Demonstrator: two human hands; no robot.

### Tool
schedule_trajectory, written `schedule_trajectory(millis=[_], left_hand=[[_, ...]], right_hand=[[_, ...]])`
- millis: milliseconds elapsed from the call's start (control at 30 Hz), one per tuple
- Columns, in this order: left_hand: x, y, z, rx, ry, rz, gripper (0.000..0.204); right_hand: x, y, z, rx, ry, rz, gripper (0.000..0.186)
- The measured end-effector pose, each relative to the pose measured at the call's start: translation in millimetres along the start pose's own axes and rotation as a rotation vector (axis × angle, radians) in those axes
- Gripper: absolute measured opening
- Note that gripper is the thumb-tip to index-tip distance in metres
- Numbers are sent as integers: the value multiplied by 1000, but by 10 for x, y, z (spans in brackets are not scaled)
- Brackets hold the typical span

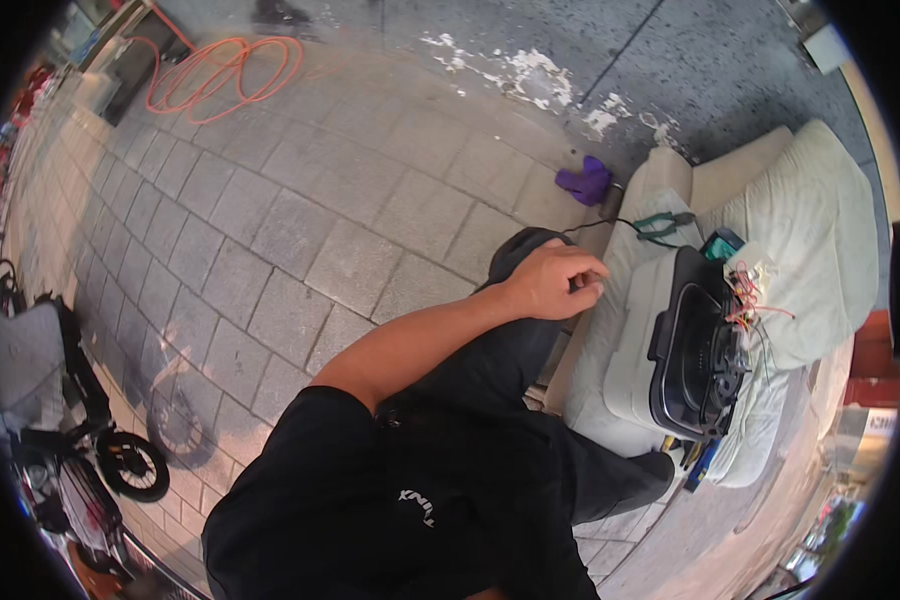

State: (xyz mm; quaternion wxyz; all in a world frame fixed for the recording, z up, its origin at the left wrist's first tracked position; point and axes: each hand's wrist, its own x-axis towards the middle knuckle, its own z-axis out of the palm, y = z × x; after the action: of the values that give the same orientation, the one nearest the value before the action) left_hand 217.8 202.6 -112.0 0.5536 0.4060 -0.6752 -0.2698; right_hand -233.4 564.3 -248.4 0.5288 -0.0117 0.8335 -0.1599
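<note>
My left hand (pixel 558 281) hovers by my knee, left of the pale cushioned seat (pixel 625 268). Its fingers are curled in, and whatever they may hold is hidden. Nothing of my right hand shows. On the seat stands a white appliance housing (pixel 638 335) with a black upper part (pixel 685 335), tilted on its side. Thin coloured wires (pixel 744 290) spill from its far side. Green-handled pliers (pixel 660 228) lie behind it, close to a phone (pixel 721 243) with a lit screen. A blue tool (pixel 703 466) sticks out below the housing.
A large pale cushion (pixel 805 250) leans at the right. Purple cloth (pixel 585 181) lies beside the seat, near a wall (pixel 710 85) with peeling paint. An orange hose (pixel 225 80) is coiled on the paving (pixel 300 215). A parked motorcycle (pixel 80 450) stands at the left.
</note>
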Motion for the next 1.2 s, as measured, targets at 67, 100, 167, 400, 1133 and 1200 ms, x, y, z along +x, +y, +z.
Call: schedule_trajectory(millis=[67, 100, 167, 400, 1133, 1200], left_hand=[[64, 11, -79, -4, -31, 22, 19], [67, -71, 27, -30, -39, 47, 20], [109, 11, 69, -38, -88, 5, 23], [97, -85, 488, -274, -248, -177, 21], [273, -77, 897, -208, -315, -185, 22], [280, -73, 913, -184, -321, -181, 22]], right_hand=[[-86, 609, -65, 123, 16, 98, 27], [-158, 881, -151, 208, 32, 136, 28], [-195, 1147, -124, 330, -13, 182, 28], [-405, 1551, -237, 733, -130, 27, 32], [-1386, 161, -904, 1209, -210, -863, 54], [-1381, 117, -1005, 1161, -234, -923, 50]])
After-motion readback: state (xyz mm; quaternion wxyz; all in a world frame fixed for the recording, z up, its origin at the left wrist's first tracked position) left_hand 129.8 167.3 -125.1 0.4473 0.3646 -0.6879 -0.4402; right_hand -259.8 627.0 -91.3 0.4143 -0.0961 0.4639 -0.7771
